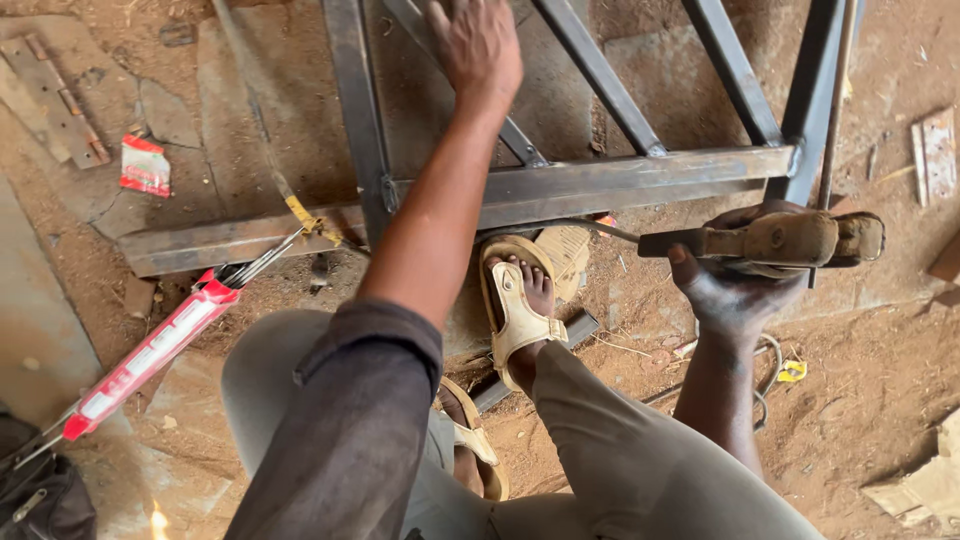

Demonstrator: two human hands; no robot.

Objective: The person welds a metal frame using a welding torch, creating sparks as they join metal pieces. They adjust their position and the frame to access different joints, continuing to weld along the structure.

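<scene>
Steel frame (600, 185) lies on the dirt floor (860, 400), spanning 9 to 2 o'clock. Left hand (478, 45) presses flat, open, on a bar at 12. Right hand (735, 285) grips the electrode holder (790, 240) at 3; judgement: keep the frame pinned, holder steady

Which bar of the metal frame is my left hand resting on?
The left hand rests on the diagonal bar just right of the left upright bar; the other slanted bars lie farther right, untouched.

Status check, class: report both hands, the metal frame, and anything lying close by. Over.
Left hand flat on a bar of the metal frame. Right hand closed on a worn electrode holder. Sandalled foot by the lower rail; red-and-white rod packet on the ground to the left.
</scene>
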